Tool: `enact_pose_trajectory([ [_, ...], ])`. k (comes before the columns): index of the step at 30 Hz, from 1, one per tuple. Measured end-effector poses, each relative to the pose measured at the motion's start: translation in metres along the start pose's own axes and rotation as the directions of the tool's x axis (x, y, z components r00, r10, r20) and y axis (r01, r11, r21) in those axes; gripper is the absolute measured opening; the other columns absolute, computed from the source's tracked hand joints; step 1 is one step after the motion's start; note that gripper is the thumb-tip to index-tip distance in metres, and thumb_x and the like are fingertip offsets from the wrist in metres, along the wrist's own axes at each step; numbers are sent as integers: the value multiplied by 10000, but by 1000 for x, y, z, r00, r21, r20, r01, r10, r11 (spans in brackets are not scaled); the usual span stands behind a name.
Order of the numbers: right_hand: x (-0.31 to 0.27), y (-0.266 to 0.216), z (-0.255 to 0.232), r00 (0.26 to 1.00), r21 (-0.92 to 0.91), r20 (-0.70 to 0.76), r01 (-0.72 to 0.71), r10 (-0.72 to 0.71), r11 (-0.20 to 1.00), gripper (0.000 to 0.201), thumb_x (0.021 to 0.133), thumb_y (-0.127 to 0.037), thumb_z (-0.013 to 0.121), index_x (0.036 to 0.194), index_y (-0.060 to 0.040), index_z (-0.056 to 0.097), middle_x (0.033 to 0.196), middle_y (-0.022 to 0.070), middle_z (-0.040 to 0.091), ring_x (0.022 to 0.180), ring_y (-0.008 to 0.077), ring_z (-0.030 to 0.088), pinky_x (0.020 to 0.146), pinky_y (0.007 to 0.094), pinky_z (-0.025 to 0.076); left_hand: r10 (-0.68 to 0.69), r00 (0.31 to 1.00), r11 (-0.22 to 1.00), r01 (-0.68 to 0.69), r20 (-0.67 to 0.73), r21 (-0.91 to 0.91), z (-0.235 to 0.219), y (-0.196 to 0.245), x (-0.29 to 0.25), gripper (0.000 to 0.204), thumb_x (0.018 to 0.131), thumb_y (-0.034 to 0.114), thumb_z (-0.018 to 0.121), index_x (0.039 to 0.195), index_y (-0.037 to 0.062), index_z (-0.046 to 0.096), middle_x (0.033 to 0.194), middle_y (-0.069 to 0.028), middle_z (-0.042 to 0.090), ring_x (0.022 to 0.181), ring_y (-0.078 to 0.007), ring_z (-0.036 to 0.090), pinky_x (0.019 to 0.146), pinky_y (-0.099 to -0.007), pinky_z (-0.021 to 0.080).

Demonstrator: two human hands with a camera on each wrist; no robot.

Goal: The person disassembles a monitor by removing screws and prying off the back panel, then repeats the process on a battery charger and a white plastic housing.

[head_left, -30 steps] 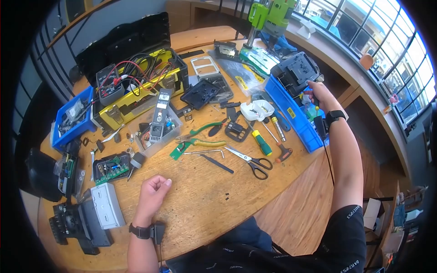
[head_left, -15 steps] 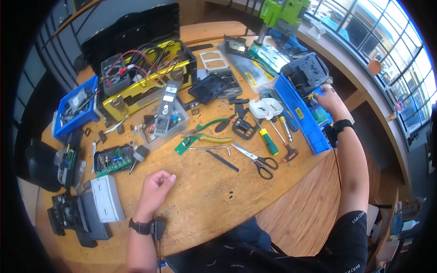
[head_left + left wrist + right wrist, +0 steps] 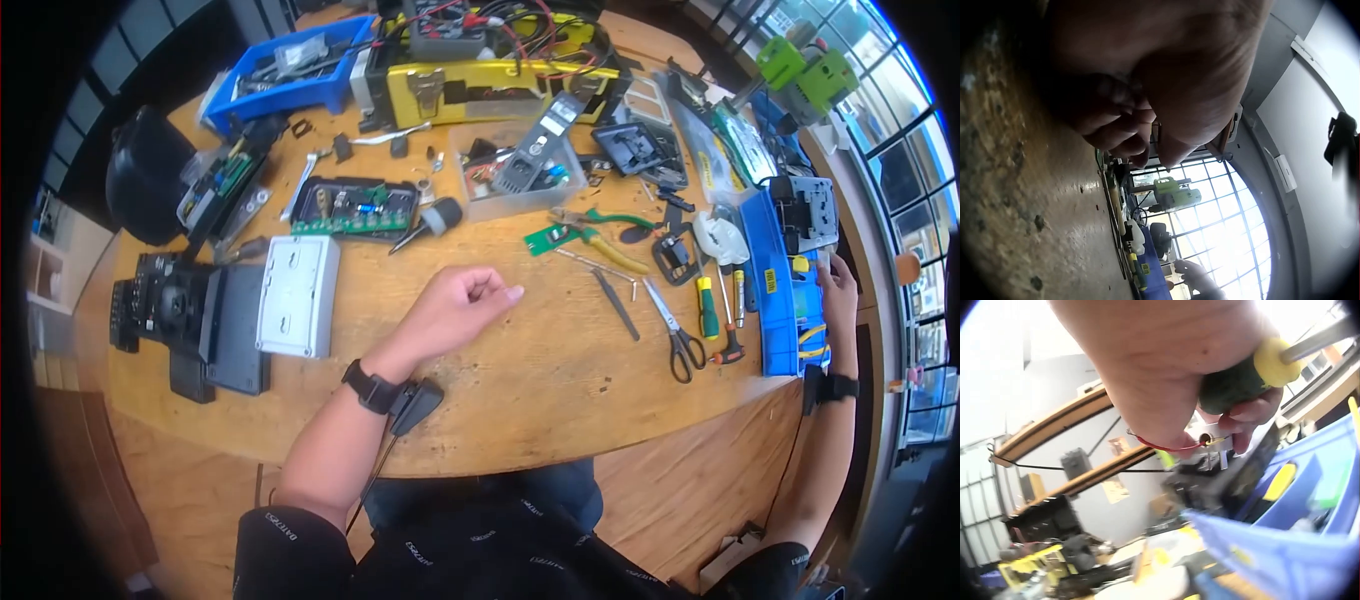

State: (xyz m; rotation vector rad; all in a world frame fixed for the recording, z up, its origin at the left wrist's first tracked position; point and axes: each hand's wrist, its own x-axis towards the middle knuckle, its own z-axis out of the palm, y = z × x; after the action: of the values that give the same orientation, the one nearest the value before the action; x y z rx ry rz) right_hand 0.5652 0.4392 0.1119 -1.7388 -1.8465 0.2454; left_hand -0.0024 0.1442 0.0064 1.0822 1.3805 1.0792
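Note:
In the right wrist view my right hand [image 3: 1172, 369] grips a screwdriver [image 3: 1232, 387] with a dark green and yellow handle, its metal shaft pointing off to the right. A thin red wire [image 3: 1172, 447] runs across by the fingertips. The head view has this hand [image 3: 838, 295] over the right side of a long blue bin [image 3: 768, 275], beside a dark grey plastic device [image 3: 808, 215] at the bin's far end. Holding nothing, my left hand [image 3: 455, 310] rests near the table's middle with loosely curled fingers; the left wrist view shows it close over the wood.
Scissors [image 3: 675, 335], a green-yellow screwdriver [image 3: 707, 308], tweezers [image 3: 615, 303] and pliers [image 3: 610, 245] lie right of centre. A clear box [image 3: 480, 205] of parts stands behind, before a yellow toolbox [image 3: 480, 95]. A white case [image 3: 298, 295] and a black device [image 3: 170, 310] are at left.
The head view has swung, shifting the table's contents within it. My right hand has come down and back along the blue bin from beside the grey device. The left hand stays loosely curled.

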Motion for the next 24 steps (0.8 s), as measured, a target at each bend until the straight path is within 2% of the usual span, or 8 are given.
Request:
enact_pose_trajectory([
  [2,-75,-110,16,965,240,258,-113,49,964,446,1032,-263,672,1456,-125,651,902,-28,700,546,2,446,449,193,301,-15,1000,999,16,10,-30,-2,1,1,303,1042,304,716,879,52,678,650,105,514,597,-3,399,530,-235,320],
  [3,-119,-165,29,928,322,369,-175,47,930,436,1035,-250,660,1461,-157,650,838,-64,649,534,0,420,460,180,311,-18,1000,998,19,24,-55,-3,1,1,305,1044,312,713,891,51,677,643,107,515,589,-4,404,526,-237,318],
  [6,-203,-224,83,719,410,687,-271,-100,871,424,1083,-326,601,1466,-144,602,849,-60,604,563,20,440,479,204,342,-44,994,995,52,97,-86,-7,2,-2,185,1033,244,730,1011,64,694,756,90,568,636,1,447,562,-208,346],
  [10,-253,-283,137,375,390,913,-687,-160,614,359,1131,-350,531,1391,-104,547,1001,4,648,669,70,522,497,213,402,121,975,989,-103,186,-105,-4,3,-10,294,956,197,810,1192,56,709,881,60,608,700,-17,504,608,-211,409],
  [12,-257,-285,160,336,381,924,-752,-184,538,347,1137,-348,517,1376,-99,552,1007,13,635,681,81,533,493,218,407,269,938,963,-265,217,-48,-4,-1,-14,524,862,162,882,1341,82,687,996,37,636,764,-35,549,658,-226,458],
  [15,-262,-301,170,280,357,932,-815,-230,457,332,1148,-359,491,1321,-86,565,1044,32,598,693,105,552,487,225,414,205,945,976,-216,256,14,-10,1,-15,564,814,164,910,1334,97,702,954,29,667,765,-54,570,676,-243,480],
  [19,-263,-304,177,271,351,936,-748,-223,564,327,1150,-362,483,1284,-79,577,914,36,625,599,101,545,468,232,409,103,956,993,-116,273,32,-19,8,-20,484,800,142,905,1253,83,745,901,14,681,769,-55,582,677,-240,477],
  [24,-264,-309,172,224,199,972,-649,-66,734,286,1146,-309,486,1258,-71,596,782,33,630,503,95,514,451,236,403,261,936,863,-336,236,378,-28,-1,-22,402,733,150,924,1100,54,790,882,-76,721,811,-209,689,732,-342,538],
])
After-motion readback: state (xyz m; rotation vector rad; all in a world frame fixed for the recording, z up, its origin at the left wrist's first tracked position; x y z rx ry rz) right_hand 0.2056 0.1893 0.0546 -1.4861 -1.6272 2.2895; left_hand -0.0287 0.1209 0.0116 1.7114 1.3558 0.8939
